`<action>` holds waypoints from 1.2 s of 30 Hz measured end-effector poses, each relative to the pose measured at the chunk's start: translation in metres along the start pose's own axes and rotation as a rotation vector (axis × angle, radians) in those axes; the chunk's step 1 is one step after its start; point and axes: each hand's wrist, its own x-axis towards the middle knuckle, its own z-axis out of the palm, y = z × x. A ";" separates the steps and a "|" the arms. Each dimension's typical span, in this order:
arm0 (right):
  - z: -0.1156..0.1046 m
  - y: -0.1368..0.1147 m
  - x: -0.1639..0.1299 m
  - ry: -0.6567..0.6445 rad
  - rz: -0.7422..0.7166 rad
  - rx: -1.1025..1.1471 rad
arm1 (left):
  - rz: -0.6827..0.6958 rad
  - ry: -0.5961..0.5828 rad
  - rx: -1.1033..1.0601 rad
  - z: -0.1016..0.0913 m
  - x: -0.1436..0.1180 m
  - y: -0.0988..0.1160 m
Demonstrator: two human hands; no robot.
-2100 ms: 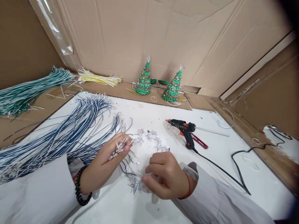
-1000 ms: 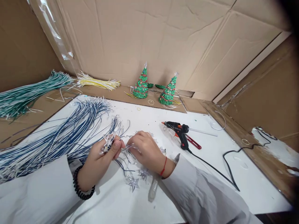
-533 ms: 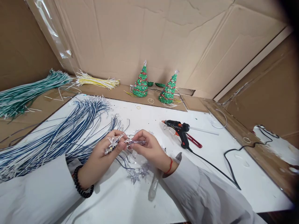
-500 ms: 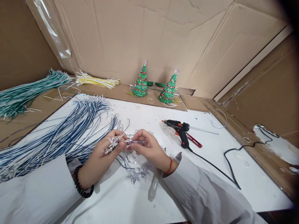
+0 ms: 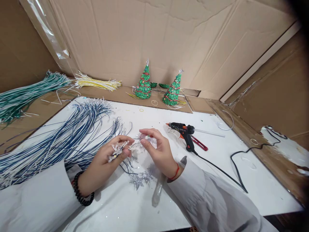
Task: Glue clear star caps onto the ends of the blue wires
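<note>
Fingers (image 5: 147, 137) of both hands pinch clear star pieces (image 5: 142, 140), blue wires (image 5: 60, 141) just left, glue gun (image 5: 184, 132) right.

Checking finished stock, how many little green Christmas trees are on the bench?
2: the left tree and the right tree stand side by side on the cardboard ledge at the back.

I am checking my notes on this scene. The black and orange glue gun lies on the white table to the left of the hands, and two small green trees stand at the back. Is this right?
Not quite. The head view shows the glue gun lying on the white table to the right of the hands, beyond the right hand, not on the left hand's side. The two small green trees do stand at the back.
</note>
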 end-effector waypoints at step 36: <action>-0.137 0.018 -0.005 -0.084 0.466 -0.782 | 0.037 0.020 -0.173 0.004 -0.001 -0.006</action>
